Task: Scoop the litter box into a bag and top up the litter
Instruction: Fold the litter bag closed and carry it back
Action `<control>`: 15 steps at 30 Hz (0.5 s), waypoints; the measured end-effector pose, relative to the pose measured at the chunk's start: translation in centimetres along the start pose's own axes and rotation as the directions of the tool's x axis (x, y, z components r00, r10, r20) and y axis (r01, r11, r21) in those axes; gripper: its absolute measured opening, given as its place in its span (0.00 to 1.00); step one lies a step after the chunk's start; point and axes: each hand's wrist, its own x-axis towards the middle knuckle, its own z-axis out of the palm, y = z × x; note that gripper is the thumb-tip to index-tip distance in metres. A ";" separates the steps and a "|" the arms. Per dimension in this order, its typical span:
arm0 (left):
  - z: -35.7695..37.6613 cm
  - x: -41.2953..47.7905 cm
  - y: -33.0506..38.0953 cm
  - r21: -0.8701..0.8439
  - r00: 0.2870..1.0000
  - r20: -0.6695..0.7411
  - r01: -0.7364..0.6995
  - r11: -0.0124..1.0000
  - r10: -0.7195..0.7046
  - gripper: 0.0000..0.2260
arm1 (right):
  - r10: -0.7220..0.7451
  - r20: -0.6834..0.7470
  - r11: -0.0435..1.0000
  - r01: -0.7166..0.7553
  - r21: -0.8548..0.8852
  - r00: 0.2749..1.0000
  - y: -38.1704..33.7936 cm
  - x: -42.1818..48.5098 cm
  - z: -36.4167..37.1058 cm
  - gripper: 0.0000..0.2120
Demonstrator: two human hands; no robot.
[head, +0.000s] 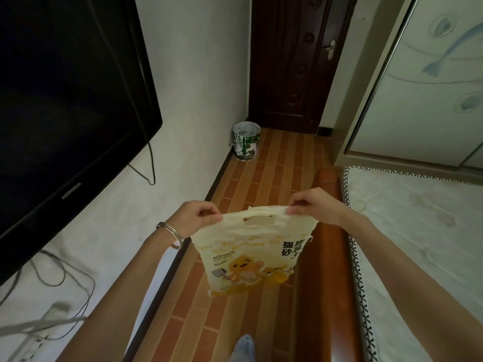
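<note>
Hands pinch a bag by its top edge: the left hand (198, 215), silver bangles (171, 235) at its wrist, and the right hand (311, 205) each grip one upper corner of a pale yellow plastic cat litter bag (248, 257) with a cut-out handle. It hangs above the brown brick-patterned floor (274, 165), contents hidden. Farther off, a white-and-green paint-splashed round bucket (246, 141) stands beside the dark wooden door (292, 61); its inside is hard to make out.

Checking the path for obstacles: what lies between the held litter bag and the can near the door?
In the head view, only bare brick-patterned floor lies between the litter bag and the can.
</note>
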 end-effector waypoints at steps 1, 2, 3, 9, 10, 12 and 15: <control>-0.5 1.6 0.0 -0.012 1.000 -0.006 -0.005 1.000 0.005 0.04 | 0.004 0.005 1.000 -0.004 -0.006 1.000 0.5 1.2 -1.0 0.05; -0.9 3.2 0.1 -0.019 1.000 -0.011 -0.009 1.000 0.009 0.03 | 0.006 0.007 1.000 -0.006 -0.010 1.000 0.9 2.4 -2.0 0.05; -1.3 4.7 0.0 -0.021 1.000 -0.013 -0.013 1.000 0.012 0.03 | 0.005 0.007 1.000 -0.005 -0.015 1.000 1.4 3.6 -2.9 0.06; -2.9 12.4 -0.6 -0.029 1.000 0.011 -0.008 1.000 0.008 0.04 | -0.019 -0.014 1.000 0.019 -0.020 1.000 4.6 9.9 -6.2 0.07; -3.0 13.6 -0.8 -0.029 1.000 0.013 -0.003 1.000 0.003 0.04 | -0.015 -0.013 1.000 0.015 -0.021 1.000 5.2 10.8 -6.6 0.07; -3.1 15.7 -1.0 -0.029 1.000 0.015 0.006 1.000 -0.006 0.05 | -0.009 -0.006 1.000 0.009 -0.024 1.000 6.5 12.7 -7.4 0.08; -3.1 19.0 -1.4 -0.020 1.000 0.005 0.023 1.000 -0.023 0.04 | -0.008 0.029 0.999 0.009 -0.035 1.000 8.7 15.7 -8.5 0.06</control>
